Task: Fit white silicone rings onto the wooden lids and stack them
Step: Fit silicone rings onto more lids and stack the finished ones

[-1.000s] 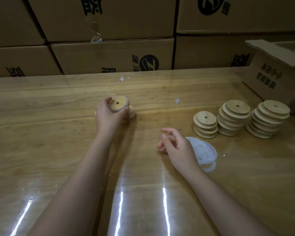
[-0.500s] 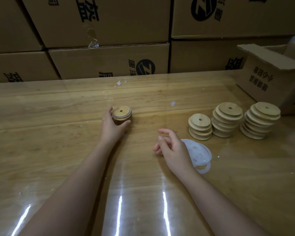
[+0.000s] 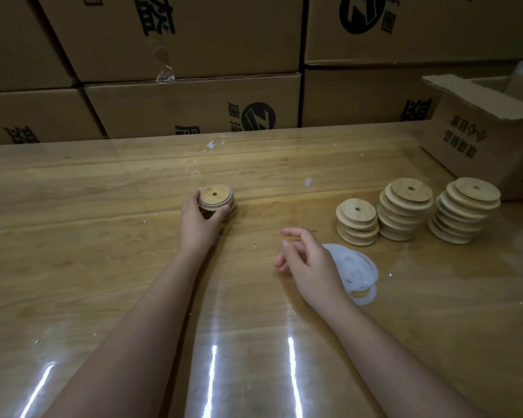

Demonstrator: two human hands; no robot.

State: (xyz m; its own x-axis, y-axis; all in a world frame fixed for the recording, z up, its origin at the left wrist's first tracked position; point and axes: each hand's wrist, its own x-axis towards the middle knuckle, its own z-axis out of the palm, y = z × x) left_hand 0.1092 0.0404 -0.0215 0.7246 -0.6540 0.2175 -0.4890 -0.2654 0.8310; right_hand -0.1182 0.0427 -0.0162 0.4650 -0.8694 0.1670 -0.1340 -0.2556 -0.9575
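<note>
My view is dim and warm, darkest along the top. White glare streaks the glossy counter [image 3: 103,267] at lower centre; lines bow near the corners.

The tabletop [image 3: 103,267] is wood under a glossy clear film. The lids [image 3: 357,220] are smooth matt wood, the rings [image 3: 357,270] translucent white silicone, the boxes [image 3: 194,107] matt brown cardboard.

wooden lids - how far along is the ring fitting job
Early on, it seems. Done: a small stack with a white ring showing round its top lid. In hand: the left hand grips that stack; the right hand hangs loose beside the pile of rings, holding nothing. Left: three stacks of bare lids on the right.
</note>
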